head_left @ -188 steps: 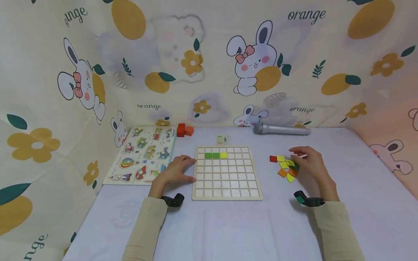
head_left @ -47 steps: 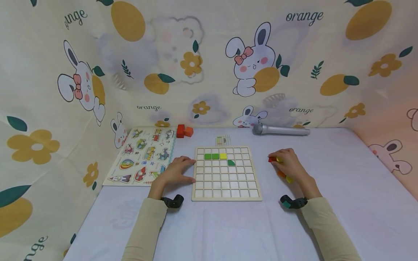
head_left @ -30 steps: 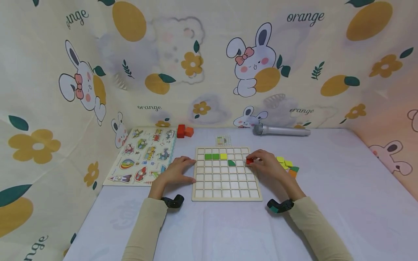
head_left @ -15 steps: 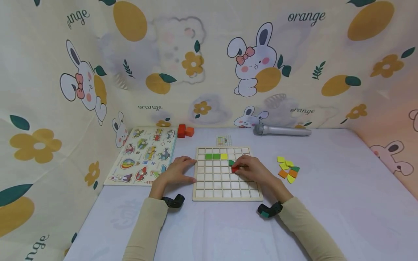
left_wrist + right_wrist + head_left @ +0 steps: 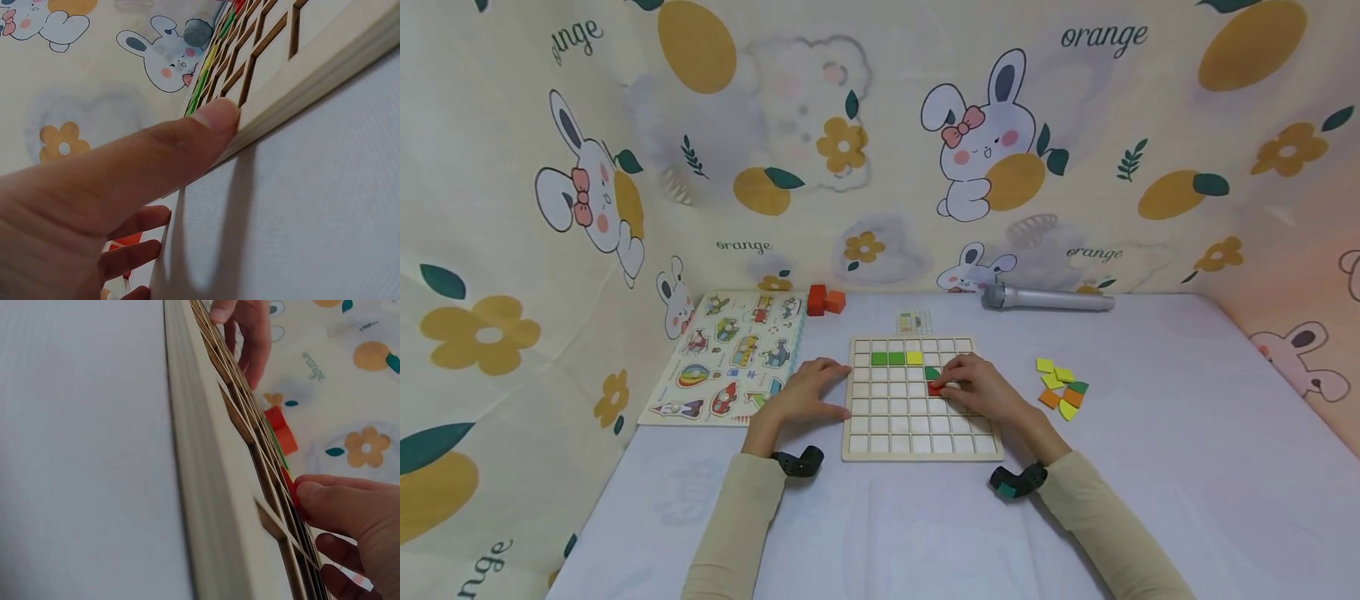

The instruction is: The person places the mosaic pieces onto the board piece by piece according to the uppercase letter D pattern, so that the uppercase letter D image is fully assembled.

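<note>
Red tile (image 5: 935, 388) sits under our right hand (image 5: 981, 388) on the grid board (image 5: 921, 450), just below the dk green piece (image 5: 932, 373), approx. 3rd row down, right of centre. R fingers are narrow, curled and pinching the tile; in the R wrist view we see a fingertip (image 5: 325, 503) pressing its red edge (image 5: 290, 487) against the grid. Whether the tile lies flat in a cell we can't tell.

Our left hand (image 5: 805, 393) rests at the board's left edge w/ fingers fairly straight; the L wrist view shows the thumb (image 5: 187, 134) touching the rim (image 5: 294, 100).

Two green tiles (image 5: 887, 358) & a yellow one (image 5: 913, 357) fill the 2nd row. Loose tiles (image 5: 1060, 387) lie well apart on the right. Mic (image 5: 1045, 297), orange blocks (image 5: 824, 300) & picture puzzle (image 5: 730, 354) at back/left.
</note>
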Demonstrator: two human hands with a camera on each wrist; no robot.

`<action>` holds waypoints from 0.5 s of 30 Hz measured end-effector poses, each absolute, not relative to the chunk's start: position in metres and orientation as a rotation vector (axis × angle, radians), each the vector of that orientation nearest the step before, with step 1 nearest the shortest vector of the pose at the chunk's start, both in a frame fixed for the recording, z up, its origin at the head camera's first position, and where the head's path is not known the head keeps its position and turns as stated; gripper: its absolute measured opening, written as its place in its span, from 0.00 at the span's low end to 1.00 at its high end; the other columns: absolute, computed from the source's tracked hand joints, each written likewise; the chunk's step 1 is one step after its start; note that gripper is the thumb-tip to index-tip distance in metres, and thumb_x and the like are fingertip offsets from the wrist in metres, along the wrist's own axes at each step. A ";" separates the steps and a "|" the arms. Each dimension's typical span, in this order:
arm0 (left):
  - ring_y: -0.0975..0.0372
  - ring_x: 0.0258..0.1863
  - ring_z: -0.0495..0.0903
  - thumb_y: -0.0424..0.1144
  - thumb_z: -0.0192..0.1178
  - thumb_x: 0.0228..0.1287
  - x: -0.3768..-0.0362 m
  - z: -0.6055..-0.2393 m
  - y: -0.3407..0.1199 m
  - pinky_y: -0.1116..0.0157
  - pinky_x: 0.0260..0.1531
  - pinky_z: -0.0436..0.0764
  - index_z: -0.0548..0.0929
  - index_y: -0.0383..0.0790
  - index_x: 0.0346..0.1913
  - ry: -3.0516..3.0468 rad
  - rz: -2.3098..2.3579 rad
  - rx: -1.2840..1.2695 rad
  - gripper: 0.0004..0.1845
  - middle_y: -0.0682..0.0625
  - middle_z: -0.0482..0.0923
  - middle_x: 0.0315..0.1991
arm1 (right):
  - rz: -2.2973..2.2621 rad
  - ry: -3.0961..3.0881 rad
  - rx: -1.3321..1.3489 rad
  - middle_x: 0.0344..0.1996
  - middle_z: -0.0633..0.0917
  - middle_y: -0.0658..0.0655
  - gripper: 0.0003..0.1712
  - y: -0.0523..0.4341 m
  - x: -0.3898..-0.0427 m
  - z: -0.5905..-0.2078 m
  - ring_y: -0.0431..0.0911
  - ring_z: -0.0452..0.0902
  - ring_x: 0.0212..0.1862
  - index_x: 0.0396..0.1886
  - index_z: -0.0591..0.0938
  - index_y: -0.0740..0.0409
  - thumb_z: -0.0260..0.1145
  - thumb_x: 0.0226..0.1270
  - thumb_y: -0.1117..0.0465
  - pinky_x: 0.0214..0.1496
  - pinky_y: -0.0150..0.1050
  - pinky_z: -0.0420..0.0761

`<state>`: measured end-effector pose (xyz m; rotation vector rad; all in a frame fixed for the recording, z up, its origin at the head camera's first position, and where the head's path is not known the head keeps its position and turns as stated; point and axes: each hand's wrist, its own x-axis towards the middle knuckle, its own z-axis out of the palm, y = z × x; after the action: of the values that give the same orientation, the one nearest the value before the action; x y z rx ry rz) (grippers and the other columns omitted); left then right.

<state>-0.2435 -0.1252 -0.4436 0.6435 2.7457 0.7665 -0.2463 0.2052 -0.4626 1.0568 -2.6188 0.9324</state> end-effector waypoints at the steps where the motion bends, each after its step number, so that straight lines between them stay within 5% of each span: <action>1: 0.52 0.66 0.57 0.52 0.70 0.49 -0.243 -0.443 -0.125 0.49 0.64 0.61 0.68 0.48 0.66 2.746 0.766 0.644 0.40 0.46 0.62 0.66 | 0.934 -2.614 1.061 0.38 0.81 0.52 0.09 0.205 -0.247 -0.463 0.45 0.72 0.41 0.37 0.87 0.54 0.71 0.54 0.65 0.37 0.39 0.72; 15: 0.52 0.65 0.59 0.52 0.70 0.49 -0.245 -0.444 -0.125 0.50 0.64 0.62 0.68 0.47 0.66 2.754 0.747 0.674 0.40 0.45 0.63 0.65 | 0.982 -2.707 0.878 0.41 0.79 0.52 0.09 0.217 -0.245 -0.456 0.47 0.72 0.46 0.39 0.86 0.54 0.69 0.57 0.64 0.47 0.45 0.76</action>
<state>-0.2448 -0.1251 -0.4442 0.6736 2.7536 0.7470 -0.2452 0.2170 -0.4557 0.8783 -2.7067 0.9819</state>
